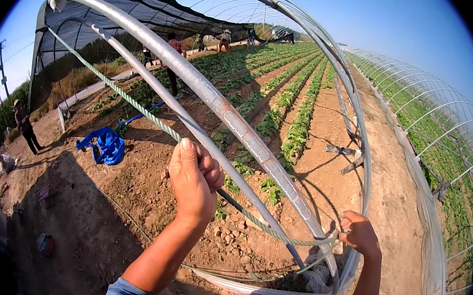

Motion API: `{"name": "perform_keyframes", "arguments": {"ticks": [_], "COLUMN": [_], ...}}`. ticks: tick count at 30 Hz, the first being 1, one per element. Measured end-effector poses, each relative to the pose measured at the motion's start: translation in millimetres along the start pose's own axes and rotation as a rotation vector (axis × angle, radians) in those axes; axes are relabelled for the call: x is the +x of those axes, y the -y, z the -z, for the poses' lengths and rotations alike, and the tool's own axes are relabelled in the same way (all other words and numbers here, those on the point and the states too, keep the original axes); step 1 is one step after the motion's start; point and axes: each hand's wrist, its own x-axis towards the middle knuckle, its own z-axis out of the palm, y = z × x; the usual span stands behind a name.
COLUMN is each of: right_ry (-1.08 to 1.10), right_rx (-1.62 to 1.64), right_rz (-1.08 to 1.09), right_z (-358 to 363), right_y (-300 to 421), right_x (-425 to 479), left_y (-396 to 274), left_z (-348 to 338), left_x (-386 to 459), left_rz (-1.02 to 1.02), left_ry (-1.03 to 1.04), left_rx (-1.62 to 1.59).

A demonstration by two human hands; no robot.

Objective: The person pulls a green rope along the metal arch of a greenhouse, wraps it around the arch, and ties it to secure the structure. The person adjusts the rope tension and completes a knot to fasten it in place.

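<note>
My left hand point(194, 177) is closed around a green twisted rope point(113, 86) that runs from the shade net's upper left corner down across the metal tubes. At the foot of a thick galvanized steel pipe point(176, 63), my right hand point(357, 231) pinches the rope beside the spot where it wraps round the pipe; its fingers are curled. A thinner metal pipe point(156, 89) slants below the thick one. White plastic film point(315, 279) is bunched around the pipes' lower ends. A slack length of the rope trails along the ground.
Crop rows point(298, 132) extend under the hooped tunnel frame. Black shade netting point(147, 4) hangs at the upper left. Blue flat hose point(109, 147) lies heaped on soil. A person point(26, 125) stands far left; several people are among the rows. Another hooped frame point(449, 94) is at right.
</note>
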Motion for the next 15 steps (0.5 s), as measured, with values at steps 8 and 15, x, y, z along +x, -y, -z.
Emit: {"name": "perform_keyframes", "arguments": {"ticks": [8,15], "right_ry": [0.124,0.315], "right_rx": [0.601,1.422], "right_rz": [0.629,0.231], "right_z": [-96,-112], "right_y": [180,191], "right_x": [27,29], "left_y": [-3,2], "left_z": [-14,-11], "left_x": [-2,-2], "left_rz": [-0.011,0.007], "left_ry": [-0.049,-0.065], "left_rx": [0.03,0.01]}}
